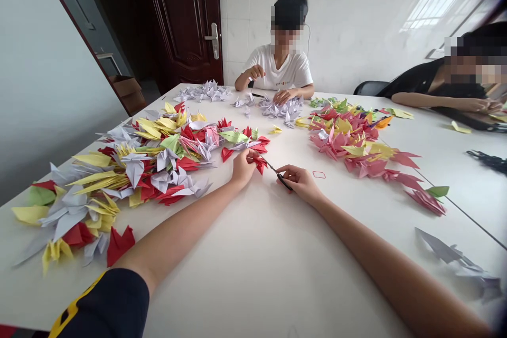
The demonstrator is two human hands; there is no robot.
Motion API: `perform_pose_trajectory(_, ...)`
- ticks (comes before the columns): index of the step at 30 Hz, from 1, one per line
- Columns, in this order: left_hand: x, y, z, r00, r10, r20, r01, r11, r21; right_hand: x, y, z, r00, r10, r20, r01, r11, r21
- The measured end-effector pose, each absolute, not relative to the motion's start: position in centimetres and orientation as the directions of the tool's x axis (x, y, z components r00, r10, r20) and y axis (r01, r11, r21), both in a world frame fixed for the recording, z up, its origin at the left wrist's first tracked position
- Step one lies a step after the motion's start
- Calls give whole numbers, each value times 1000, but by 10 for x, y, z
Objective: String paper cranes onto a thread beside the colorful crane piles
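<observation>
Left hand (242, 166) pinches a red folded paper piece (260, 162) near the middle of the white tabletop (257, 274). Right hand (300, 179) is closed around a thin dark tool (277, 172) (scissors or pen, cannot tell), its tip at that piece. A mixed heap of folded pieces (150, 158) toward the left edge and a pink heap (348, 140) further right suggest most of the folding is done; this piece appears unfinished.

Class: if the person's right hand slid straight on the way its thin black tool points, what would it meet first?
Most likely the small red folded paper piece pinched in the left hand. The thin black tool in the right hand aims at it, though depth is unclear.
</observation>
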State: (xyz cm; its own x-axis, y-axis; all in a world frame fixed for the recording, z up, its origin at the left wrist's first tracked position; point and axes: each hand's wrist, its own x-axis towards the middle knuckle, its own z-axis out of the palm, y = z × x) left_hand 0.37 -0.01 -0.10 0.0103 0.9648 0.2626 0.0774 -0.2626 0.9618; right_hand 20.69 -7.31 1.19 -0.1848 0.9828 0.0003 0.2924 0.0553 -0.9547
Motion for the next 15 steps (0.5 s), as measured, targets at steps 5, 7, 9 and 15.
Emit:
perform_pose_trajectory(5,2,1,0,-34,963,269,90,-265,960,207,-72,10,-168,986,18,234,57,-971)
perform_pose_trajectory(7,1,2,2,-42,961,272,103,-266,958,208,-72,8,-160,986,38,199,70,-977)
perform_pose_trajectory(9,0,2,3,-52,963,265,111,-259,960,209,-72,6,-149,987,64,154,87,-984)
perform_pose_trajectory(15,-2,4,1,-82,962,259,143,-246,959,210,-74,7,-154,981,113,84,127,-988)
